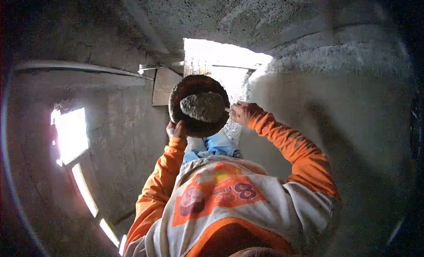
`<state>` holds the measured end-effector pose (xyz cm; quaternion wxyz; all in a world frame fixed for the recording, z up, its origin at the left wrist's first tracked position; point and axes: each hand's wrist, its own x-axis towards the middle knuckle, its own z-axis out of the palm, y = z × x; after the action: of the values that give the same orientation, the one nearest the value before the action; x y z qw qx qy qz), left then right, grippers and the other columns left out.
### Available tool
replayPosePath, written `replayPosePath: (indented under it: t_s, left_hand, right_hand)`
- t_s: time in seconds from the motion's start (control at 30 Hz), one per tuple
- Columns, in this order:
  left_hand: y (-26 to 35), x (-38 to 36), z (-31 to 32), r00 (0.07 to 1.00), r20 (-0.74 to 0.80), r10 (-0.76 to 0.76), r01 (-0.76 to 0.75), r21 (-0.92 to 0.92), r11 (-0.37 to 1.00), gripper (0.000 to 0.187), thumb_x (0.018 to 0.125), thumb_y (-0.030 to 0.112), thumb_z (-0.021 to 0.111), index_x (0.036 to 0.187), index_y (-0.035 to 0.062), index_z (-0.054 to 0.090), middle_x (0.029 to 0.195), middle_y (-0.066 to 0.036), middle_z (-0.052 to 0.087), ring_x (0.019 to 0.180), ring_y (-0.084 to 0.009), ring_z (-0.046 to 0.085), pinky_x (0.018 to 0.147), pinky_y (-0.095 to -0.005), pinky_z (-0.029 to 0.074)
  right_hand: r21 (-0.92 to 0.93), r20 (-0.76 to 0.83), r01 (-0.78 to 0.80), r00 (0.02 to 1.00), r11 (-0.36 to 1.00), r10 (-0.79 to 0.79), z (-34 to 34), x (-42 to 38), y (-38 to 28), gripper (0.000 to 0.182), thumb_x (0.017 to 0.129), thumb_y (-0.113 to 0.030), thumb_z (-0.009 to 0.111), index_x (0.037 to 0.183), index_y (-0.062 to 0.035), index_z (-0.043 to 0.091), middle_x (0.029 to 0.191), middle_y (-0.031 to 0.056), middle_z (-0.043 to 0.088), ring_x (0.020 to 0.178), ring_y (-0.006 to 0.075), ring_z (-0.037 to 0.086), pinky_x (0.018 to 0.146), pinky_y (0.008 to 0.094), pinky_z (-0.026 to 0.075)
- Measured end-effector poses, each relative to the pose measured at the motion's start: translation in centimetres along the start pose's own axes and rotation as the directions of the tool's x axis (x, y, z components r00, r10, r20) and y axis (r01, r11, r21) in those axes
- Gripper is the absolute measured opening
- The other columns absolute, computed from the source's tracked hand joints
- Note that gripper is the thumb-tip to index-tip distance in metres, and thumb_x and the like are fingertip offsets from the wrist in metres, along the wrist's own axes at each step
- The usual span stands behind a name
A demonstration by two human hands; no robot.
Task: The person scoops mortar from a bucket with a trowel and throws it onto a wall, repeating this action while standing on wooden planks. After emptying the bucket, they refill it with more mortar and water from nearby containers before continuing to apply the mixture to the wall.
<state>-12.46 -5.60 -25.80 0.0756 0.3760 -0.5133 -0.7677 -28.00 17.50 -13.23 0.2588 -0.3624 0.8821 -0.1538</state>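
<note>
A round dark bowl (176,95) with a worn rim is held up in front of my body. In it lies an oval heap of grey mortar-like material (203,106). My left hand (177,129) is closed on the bowl's lower left edge, thumb against the rim. At the bowl's right side, my right hand (242,113) has its fingers curled shut. A short pale piece shows between this hand and the heap, perhaps a tool handle; its kind cannot be made out.
Rough grey walls (344,102) stand close on both sides. A bright opening (225,53) lies ahead, with a flat board (166,87) beside it. Another bright opening (72,135) is at the left. A pale pipe or bar (79,68) runs along the left wall.
</note>
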Motion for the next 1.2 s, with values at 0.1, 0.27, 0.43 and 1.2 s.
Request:
replayPosePath:
  t_s: [0.1,0.27,0.43,1.2]
  left_hand:
    - [1.2,-0.2,-0.2,0.982,-0.045,-0.183,0.178,-0.104,0.979,0.016,0.070,0.001,0.049,0.084,0.0020,0.056,0.073,0.000,0.056,0.060,-0.0090,0.050,0.055,-0.0218,0.041]
    - [-1.0,1.3,-0.1,0.984,-0.157,-0.083,0.069,-0.097,0.993,0.023,0.069,-0.001,0.047,0.089,0.0002,0.056,0.077,-0.001,0.057,0.063,-0.0096,0.052,0.059,-0.0219,0.043]
    - [0.0,2.3,0.4,0.972,-0.205,-0.117,0.141,0.107,0.984,0.025,0.069,0.000,0.047,0.091,0.0003,0.057,0.079,-0.001,0.058,0.066,-0.0111,0.053,0.061,-0.0218,0.042]
    - [12.8,-1.8,7.3,0.671,0.465,0.578,-0.708,0.632,0.314,0.021,0.071,0.019,0.055,0.084,0.0030,0.058,0.074,-0.012,0.057,0.063,-0.0272,0.055,0.077,-0.0303,0.044]
  right_hand:
    - [0.198,0.213,0.107,0.966,0.974,-0.149,-2.4,1.8,2.1,0.027,0.072,-0.030,0.057,0.076,-0.0029,0.054,0.062,0.0106,0.053,0.059,0.0239,0.053,0.055,0.0342,0.043]
    - [0.406,0.633,-0.275,0.772,0.871,-0.051,-4.2,12.6,14.8,0.026,0.078,-0.027,0.051,0.082,-0.0030,0.058,0.063,0.0047,0.057,0.051,0.0122,0.054,0.045,0.0242,0.045]
    - [0.235,-0.310,-0.063,0.941,0.970,0.137,-14.3,14.1,15.5,0.030,0.079,-0.031,0.053,0.086,-0.0022,0.057,0.072,0.0042,0.058,0.063,0.0118,0.053,0.057,0.0251,0.042]
    - [0.285,0.147,0.099,0.978,0.953,-0.145,4.1,3.3,2.9,0.035,0.080,-0.028,0.048,0.108,-0.0064,0.046,0.097,0.0155,0.054,0.088,0.0291,0.054,0.075,0.0388,0.045]
